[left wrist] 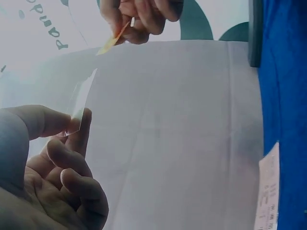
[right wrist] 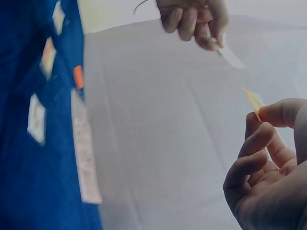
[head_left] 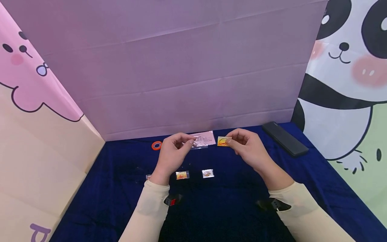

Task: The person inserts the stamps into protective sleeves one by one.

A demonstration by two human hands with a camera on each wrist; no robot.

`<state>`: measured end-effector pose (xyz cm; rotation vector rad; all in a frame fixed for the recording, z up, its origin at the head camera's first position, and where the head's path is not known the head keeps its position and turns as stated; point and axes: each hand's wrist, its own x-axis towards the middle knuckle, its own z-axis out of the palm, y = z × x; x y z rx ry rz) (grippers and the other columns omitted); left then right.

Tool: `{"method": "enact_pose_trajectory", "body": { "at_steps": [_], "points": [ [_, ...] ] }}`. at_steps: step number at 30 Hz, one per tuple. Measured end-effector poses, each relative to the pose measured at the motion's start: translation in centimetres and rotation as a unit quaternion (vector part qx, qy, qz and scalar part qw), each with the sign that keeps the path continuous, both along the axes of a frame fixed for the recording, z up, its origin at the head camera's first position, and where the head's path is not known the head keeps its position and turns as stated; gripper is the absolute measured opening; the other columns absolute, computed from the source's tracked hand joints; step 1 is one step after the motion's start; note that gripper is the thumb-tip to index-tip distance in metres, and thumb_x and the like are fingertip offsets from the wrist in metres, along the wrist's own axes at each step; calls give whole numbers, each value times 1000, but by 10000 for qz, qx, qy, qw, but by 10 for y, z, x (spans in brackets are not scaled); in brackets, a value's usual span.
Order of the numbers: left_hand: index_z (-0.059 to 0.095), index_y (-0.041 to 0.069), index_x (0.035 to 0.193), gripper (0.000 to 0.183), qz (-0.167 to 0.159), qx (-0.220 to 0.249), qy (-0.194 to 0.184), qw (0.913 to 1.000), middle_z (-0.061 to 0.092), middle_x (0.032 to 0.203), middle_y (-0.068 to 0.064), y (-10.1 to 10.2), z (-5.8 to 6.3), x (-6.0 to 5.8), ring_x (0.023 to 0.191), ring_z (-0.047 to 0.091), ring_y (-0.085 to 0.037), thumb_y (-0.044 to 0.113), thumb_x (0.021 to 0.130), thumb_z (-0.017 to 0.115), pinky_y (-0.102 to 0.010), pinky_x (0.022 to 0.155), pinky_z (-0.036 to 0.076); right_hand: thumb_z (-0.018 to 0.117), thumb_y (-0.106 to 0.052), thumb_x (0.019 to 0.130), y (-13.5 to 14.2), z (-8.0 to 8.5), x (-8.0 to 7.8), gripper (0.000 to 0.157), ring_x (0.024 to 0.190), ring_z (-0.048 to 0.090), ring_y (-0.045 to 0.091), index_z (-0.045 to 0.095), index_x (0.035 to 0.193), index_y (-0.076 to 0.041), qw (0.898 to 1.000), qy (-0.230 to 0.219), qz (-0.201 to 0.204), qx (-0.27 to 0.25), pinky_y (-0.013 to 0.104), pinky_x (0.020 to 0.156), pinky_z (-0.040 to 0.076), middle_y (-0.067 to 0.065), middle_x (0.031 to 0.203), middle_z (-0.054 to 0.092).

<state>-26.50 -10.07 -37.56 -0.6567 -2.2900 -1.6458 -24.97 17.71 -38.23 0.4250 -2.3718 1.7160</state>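
Between thumb and index finger, my left hand (head_left: 170,154) pinches a small clear plastic sleeve (left wrist: 82,103) by its lower end. My right hand (head_left: 249,148) pinches the edge of a small yellow picture card (head_left: 222,141). Both hands are raised over the table, and the sleeve and card are apart, facing each other. Nearer me on the cloth lie a small orange picture card (head_left: 182,175) and a whitish one (head_left: 208,173), both seemingly in clear sleeves. Another card (head_left: 148,176) is mostly hidden behind my left wrist.
A pink sheet (head_left: 208,137) with clear plastic on it lies at the back of the dark blue cloth (head_left: 211,208). An orange tape roll (head_left: 153,145) is left of it. Toward the back right sits a long black case (head_left: 284,138). Fabric walls enclose the table.
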Motion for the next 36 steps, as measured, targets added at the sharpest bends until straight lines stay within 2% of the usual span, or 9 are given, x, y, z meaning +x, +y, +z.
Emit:
{"method": "enact_pose_trajectory", "body": {
  "at_steps": [7, 16, 22, 25, 29, 36],
  "points": [
    [81, 18, 107, 11, -29, 206, 264, 9994, 70, 91, 0, -2, 10, 10, 55, 43, -19, 13, 99, 74, -28, 52, 36, 68, -19, 104, -9, 17, 10, 20, 78, 57, 28, 70, 115, -3, 9996, 98, 149, -211, 28, 69, 51, 14, 102, 66],
    [80, 17, 109, 13, -64, 302, 314, 9990, 73, 98, -1, -1, 16, 18, 54, 44, -19, 16, 96, 79, -28, 51, 36, 70, -17, 102, -15, 23, 24, 12, 72, 55, 25, 73, 111, -9, 9979, 607, -133, 167, 28, 59, 46, 9, 96, 69],
    [79, 17, 114, 18, -189, 340, 348, 9986, 72, 98, 0, 0, 17, 21, 53, 42, -19, 14, 97, 78, -28, 49, 35, 70, -16, 102, -17, 25, 30, 10, 68, 52, 24, 74, 109, -10, 9968, 750, -214, 172, 28, 56, 43, 7, 91, 69],
    [80, 16, 114, 17, -181, 357, 375, 9985, 67, 84, -3, 1, 17, 22, 52, 41, -21, 15, 97, 78, -29, 49, 34, 70, -14, 102, -18, 26, 30, 9, 66, 51, 24, 74, 108, -10, 9962, 835, -198, 174, 28, 55, 43, 7, 89, 68],
    [81, 14, 110, 14, -124, 330, 391, 9986, 53, 67, -10, 2, 15, 22, 52, 40, -22, 18, 98, 77, -29, 49, 32, 70, -13, 101, -17, 27, 30, 8, 64, 51, 24, 74, 107, -10, 9945, 986, -254, 235, 28, 54, 42, 6, 86, 67],
    [82, 16, 103, 9, -40, 268, 413, 9988, 54, 69, -6, 3, 13, 22, 55, 42, -23, 22, 97, 78, -29, 51, 33, 70, -12, 101, -16, 32, 34, 8, 63, 50, 23, 74, 107, -9, 9941, 1051, -220, 176, 28, 53, 42, 7, 84, 66]
  ]
}}
